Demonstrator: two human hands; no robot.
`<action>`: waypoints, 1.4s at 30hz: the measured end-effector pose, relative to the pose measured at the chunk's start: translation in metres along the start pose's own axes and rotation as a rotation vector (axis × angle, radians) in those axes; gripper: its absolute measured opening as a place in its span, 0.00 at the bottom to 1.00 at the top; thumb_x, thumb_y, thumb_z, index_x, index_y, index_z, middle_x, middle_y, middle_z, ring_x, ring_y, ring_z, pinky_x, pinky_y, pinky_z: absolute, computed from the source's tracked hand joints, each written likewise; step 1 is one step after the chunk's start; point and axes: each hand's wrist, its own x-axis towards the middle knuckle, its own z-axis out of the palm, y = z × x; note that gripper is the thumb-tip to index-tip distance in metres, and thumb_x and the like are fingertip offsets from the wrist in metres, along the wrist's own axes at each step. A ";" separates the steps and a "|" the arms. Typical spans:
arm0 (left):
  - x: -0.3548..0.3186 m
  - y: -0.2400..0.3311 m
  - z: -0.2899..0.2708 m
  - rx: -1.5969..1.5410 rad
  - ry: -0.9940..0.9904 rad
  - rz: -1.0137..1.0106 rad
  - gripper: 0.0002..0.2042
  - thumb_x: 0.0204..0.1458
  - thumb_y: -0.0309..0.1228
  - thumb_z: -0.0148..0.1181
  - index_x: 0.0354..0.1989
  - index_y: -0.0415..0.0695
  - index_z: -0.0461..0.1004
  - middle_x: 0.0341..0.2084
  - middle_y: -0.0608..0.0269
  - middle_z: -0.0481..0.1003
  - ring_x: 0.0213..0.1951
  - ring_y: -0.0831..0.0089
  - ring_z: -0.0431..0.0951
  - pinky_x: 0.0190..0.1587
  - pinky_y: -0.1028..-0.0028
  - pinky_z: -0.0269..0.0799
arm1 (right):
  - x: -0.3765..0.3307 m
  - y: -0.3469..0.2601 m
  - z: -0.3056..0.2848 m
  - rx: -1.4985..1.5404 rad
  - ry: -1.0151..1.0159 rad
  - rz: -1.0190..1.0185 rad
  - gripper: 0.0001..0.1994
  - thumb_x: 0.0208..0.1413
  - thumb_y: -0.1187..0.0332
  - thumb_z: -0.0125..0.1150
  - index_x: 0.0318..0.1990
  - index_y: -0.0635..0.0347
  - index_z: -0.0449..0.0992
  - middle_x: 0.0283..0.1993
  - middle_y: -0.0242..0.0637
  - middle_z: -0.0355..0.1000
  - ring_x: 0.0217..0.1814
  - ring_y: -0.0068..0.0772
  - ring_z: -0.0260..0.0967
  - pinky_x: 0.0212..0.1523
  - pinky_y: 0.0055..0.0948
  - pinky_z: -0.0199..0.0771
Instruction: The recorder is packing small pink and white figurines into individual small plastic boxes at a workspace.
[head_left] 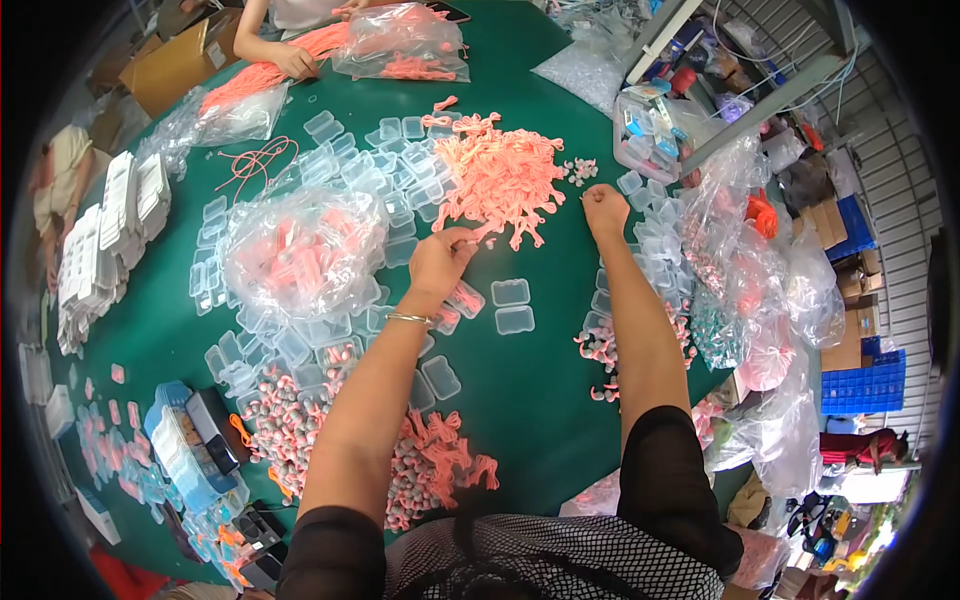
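Pinching a pink cord (pixel 486 230) at the lower edge of the pink pile (pixel 500 175), the left hand (pixel 440 263) has its fingertips together. The right hand (pixel 606 212) curls beside small pale pieces (pixel 579 172); whether it grips one cannot be told. A clear box (pixel 515 320) lies open on the bench (pixel 550 400), probably for easy reach.

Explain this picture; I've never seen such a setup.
No machine here: a person works with two bare hands, filmed from a camera on their head, looking down; its wide lens bends straight edges. On the green table lie a heap of coral cords, clear plastic boxes and a clear bag. The left hand seems to pinch a coral cord at the heap's lower edge. The right hand is beside small pale pieces; whether it holds anything, I cannot tell. Across the table, another person's hand rests on more cords.
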 end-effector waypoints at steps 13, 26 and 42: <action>-0.087 0.058 0.002 0.130 -0.068 0.223 0.07 0.46 0.27 0.64 0.36 0.44 0.79 0.27 0.58 0.78 0.28 0.64 0.79 0.31 0.68 0.74 | -0.205 -0.086 -0.077 0.497 -0.196 -0.245 0.07 0.47 0.79 0.62 0.35 0.60 0.79 0.29 0.35 0.76 0.30 0.29 0.72 0.33 0.27 0.72; -0.101 0.056 0.023 0.405 -0.042 0.310 0.05 0.44 0.29 0.62 0.27 0.41 0.77 0.27 0.56 0.72 0.34 0.57 0.77 0.36 0.61 0.74 | -0.235 -0.076 -0.061 0.154 0.027 -0.480 0.08 0.43 0.74 0.67 0.33 0.55 0.78 0.38 0.31 0.72 0.43 0.37 0.68 0.44 0.36 0.64; -0.107 0.056 0.013 0.503 -0.077 0.428 0.22 0.38 0.30 0.68 0.44 0.40 0.73 0.30 0.58 0.73 0.37 0.61 0.76 0.38 0.64 0.73 | -0.164 -0.075 -0.039 0.242 -0.026 -0.318 0.09 0.48 0.71 0.63 0.39 0.53 0.76 0.40 0.36 0.73 0.46 0.45 0.70 0.41 0.45 0.69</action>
